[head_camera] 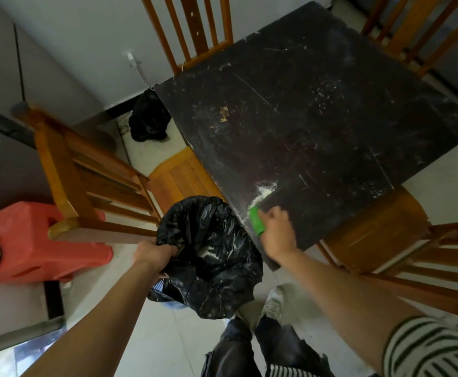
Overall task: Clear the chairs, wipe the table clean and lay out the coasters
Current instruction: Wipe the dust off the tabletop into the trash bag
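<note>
The person is wiping the dark table (331,104) near its left edge. The right hand (276,232) is gripping a green wiper (257,220), with the fingers curled around it. A small heap of white crumbs (266,189) is lying just beyond the wiper, further in on the table. The left hand (154,254) is clutching the rim of a black bin bag (217,240), whose mouth is waiting just beside and below that edge. The sweep probably needs to go leftward, over the edge.

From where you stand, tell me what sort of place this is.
Probably a modest home dining corner: scratched dark square table, slatted wooden chairs around it, pale tiled floor. Left hand holds a black plastic bin bag at its edge; right hand grips a green tool.
</note>
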